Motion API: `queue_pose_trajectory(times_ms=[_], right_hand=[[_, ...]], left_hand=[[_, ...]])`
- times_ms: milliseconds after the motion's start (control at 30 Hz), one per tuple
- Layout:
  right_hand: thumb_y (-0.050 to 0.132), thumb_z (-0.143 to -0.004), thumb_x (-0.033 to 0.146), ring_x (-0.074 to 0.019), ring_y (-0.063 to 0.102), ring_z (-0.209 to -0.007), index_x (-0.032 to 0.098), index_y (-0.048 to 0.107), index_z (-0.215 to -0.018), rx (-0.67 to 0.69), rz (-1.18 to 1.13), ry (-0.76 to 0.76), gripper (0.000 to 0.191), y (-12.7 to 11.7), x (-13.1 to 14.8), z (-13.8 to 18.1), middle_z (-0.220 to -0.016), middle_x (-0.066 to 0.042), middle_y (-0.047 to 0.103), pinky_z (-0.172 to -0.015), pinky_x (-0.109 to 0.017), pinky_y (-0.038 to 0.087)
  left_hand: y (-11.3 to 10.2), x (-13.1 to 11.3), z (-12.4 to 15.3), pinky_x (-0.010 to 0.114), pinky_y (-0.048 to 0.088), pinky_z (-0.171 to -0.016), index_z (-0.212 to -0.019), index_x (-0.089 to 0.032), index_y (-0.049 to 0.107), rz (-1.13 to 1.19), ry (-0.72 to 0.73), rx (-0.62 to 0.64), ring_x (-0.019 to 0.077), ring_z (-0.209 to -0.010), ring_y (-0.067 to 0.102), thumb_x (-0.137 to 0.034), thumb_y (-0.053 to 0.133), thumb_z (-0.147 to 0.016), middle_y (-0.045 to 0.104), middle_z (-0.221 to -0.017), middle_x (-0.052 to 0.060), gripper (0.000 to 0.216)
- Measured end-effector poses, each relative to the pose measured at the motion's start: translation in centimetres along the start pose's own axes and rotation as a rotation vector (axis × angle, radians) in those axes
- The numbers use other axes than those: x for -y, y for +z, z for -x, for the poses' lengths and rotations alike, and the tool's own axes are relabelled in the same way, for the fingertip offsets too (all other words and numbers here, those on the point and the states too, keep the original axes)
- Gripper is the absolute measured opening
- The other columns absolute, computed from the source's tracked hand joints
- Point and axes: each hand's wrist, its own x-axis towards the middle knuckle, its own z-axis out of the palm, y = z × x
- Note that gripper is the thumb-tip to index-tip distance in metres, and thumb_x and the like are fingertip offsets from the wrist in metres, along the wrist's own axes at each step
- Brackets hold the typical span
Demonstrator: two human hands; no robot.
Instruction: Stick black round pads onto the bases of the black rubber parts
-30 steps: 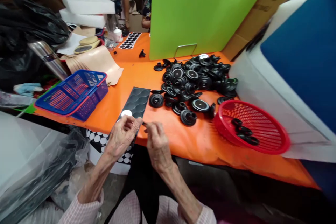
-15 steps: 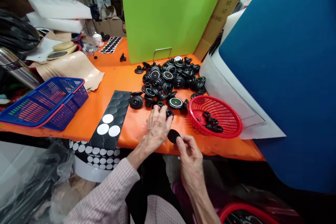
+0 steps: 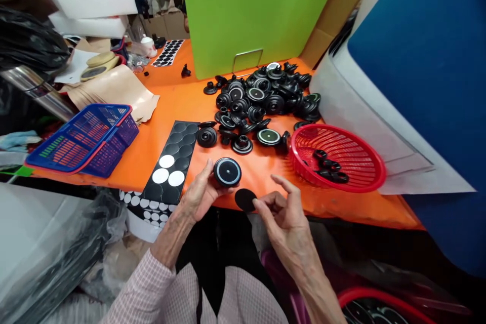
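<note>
My left hand holds a round black plastic knob-like part, its flat face with a pale ring turned up toward me. Between thumb and index finger, my right hand pinches a black round sticker by its edge, just right of and below that part. The other right fingers are loosely bent. Left of my left hand lies a black sticker sheet, with white circles where stickers are gone. A heap of similar black round parts sits beyond my hands.
To the right, a red plastic basket holds several small black pieces. A blue basket stands at the left by brown paper sheets. A green board rises behind the heap; a blue panel leans at the right.
My left hand has picked up a black round part from the heap's near edge, drawn it toward me and turned its ringed face up. My right hand still pinches the sticker.
</note>
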Motion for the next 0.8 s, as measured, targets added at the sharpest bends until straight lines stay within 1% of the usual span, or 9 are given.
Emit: queue_pose_trajectory(times_ms=[67, 133, 200, 233, 300, 367, 500, 600, 800], right_hand=[[0.066, -0.082, 0.042, -0.0129, 0.053, -0.062, 0.022, 0.059, -0.09, 0.022, -0.119, 0.083, 0.023, 0.7, 0.7, -0.4, -0.069, 0.003, 0.055, -0.058, -0.024, 0.044], [0.067, -0.08, 0.046, -0.0122, 0.051, -0.062, 0.021, 0.058, -0.076, 0.054, -0.219, 0.176, 0.028, 1.3, 1.2, -0.7, -0.068, 0.002, 0.054, -0.059, -0.024, 0.044], [0.069, -0.077, 0.047, -0.0134, 0.053, -0.069, 0.021, 0.06, -0.076, 0.043, -0.268, 0.207, 0.028, 2.0, 1.2, -0.9, -0.073, 0.001, 0.054, -0.065, -0.025, 0.045], [0.07, -0.076, 0.047, -0.0147, 0.055, -0.077, 0.021, 0.061, -0.076, 0.02, -0.267, 0.198, 0.028, 2.4, 1.1, -1.0, -0.08, 0.0, 0.056, -0.07, -0.026, 0.046], [0.07, -0.075, 0.047, -0.0179, 0.056, -0.093, 0.021, 0.063, -0.075, -0.038, -0.231, 0.167, 0.027, 3.1, 0.8, -1.1, -0.1, -0.004, 0.057, -0.079, -0.03, 0.046], [0.068, -0.076, 0.047, -0.0205, 0.055, -0.102, 0.02, 0.064, -0.073, -0.082, -0.191, 0.152, 0.028, 3.7, 0.6, -1.1, -0.113, -0.007, 0.056, -0.083, -0.032, 0.046], [0.065, -0.079, 0.046, -0.0216, 0.055, -0.106, 0.019, 0.064, -0.074, -0.095, -0.197, 0.146, 0.027, 4.8, 0.4, -0.9, -0.11, -0.008, 0.056, -0.085, -0.033, 0.047], [0.066, -0.08, 0.044, -0.0198, 0.056, -0.101, 0.019, 0.064, -0.075, -0.097, -0.233, 0.151, 0.026, 5.2, 0.5, -0.7, -0.105, -0.006, 0.055, -0.083, -0.032, 0.048], [0.065, -0.078, 0.044, -0.0191, 0.056, -0.096, 0.018, 0.064, -0.074, -0.121, -0.203, 0.173, 0.026, 5.5, 0.7, -0.7, -0.101, -0.006, 0.055, -0.08, -0.03, 0.048]], left_hand=[[-0.9, 0.1, 0.8, 0.028, 0.054, -0.071, -0.093, -0.011, 0.064, -0.019, 0.026, 0.053, 0.018, -0.084, 0.064, -0.034, 0.065, -0.082, 0.067, -0.097, 0.01, 0.025], [-1.5, 0.2, 1.4, 0.029, 0.054, -0.077, -0.103, -0.014, 0.065, -0.062, 0.063, 0.09, 0.0182, -0.091, 0.064, -0.026, 0.069, -0.079, 0.067, -0.104, 0.009, 0.028], [-1.9, 0.4, 2.0, 0.031, 0.054, -0.08, -0.116, -0.019, 0.061, -0.08, 0.076, 0.093, 0.0184, -0.094, 0.064, -0.025, 0.07, -0.078, 0.066, -0.111, 0.008, 0.039], [-2.0, 0.5, 2.2, 0.032, 0.054, -0.081, -0.121, -0.022, 0.06, -0.08, 0.075, 0.091, 0.0188, -0.095, 0.065, -0.024, 0.07, -0.077, 0.065, -0.114, 0.007, 0.044], [-2.1, 0.5, 2.7, 0.035, 0.055, -0.084, -0.124, -0.025, 0.059, -0.076, 0.068, 0.102, 0.0203, -0.098, 0.065, -0.022, 0.07, -0.076, 0.063, -0.119, 0.007, 0.05], [-2.2, 0.6, 3.0, 0.038, 0.055, -0.086, -0.122, -0.024, 0.061, -0.063, 0.062, 0.129, 0.0225, -0.101, 0.064, -0.019, 0.07, -0.074, 0.061, -0.123, 0.008, 0.049], [-2.2, 0.7, 3.3, 0.04, 0.056, -0.086, -0.117, -0.023, 0.066, -0.037, 0.064, 0.141, 0.0243, -0.104, 0.063, -0.015, 0.067, -0.073, 0.062, -0.122, 0.008, 0.045], [-2.3, 0.9, 3.3, 0.04, 0.057, -0.085, -0.114, -0.022, 0.068, -0.029, 0.066, 0.135, 0.0247, -0.106, 0.062, -0.014, 0.066, -0.072, 0.064, -0.12, 0.007, 0.042], [-2.3, 1.1, 3.3, 0.041, 0.056, -0.087, -0.113, -0.02, 0.068, -0.024, 0.056, 0.123, 0.0258, -0.107, 0.061, -0.014, 0.065, -0.071, 0.065, -0.119, 0.008, 0.043]])
